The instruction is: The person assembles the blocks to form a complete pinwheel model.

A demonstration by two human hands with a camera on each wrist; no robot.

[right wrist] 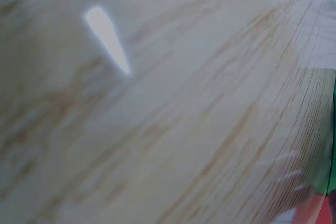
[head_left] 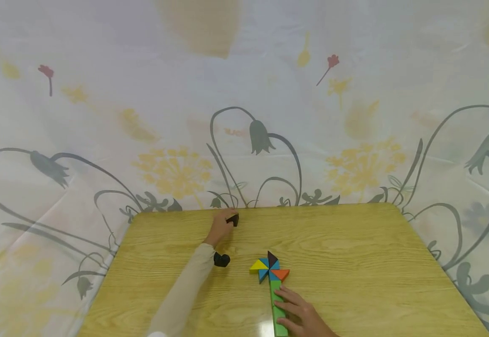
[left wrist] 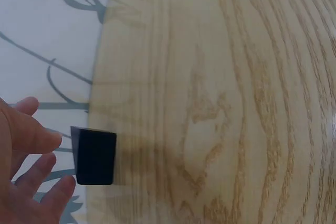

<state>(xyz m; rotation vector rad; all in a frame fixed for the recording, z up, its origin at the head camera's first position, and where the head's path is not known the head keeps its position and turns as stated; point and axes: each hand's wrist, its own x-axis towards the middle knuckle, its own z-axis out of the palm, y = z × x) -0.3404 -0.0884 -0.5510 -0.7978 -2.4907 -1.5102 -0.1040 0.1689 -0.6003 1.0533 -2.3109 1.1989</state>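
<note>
My left hand reaches to the far edge of the table, beside a small black block. In the left wrist view the loosely bent fingers lie left of this block, seemingly a little apart from it. A pinwheel shape of blue, yellow, orange and dark triangular blocks lies near the table's middle. Below it, green blocks form a straight stem. My right hand rests its extended fingers along the stem's right side. A green edge shows in the right wrist view.
The wood-grain table meets a flower-printed cloth backdrop behind and at both sides. A black wrist camera sits on the left wrist. At the right wrist view's lower corner shows something red, too cut off to identify.
</note>
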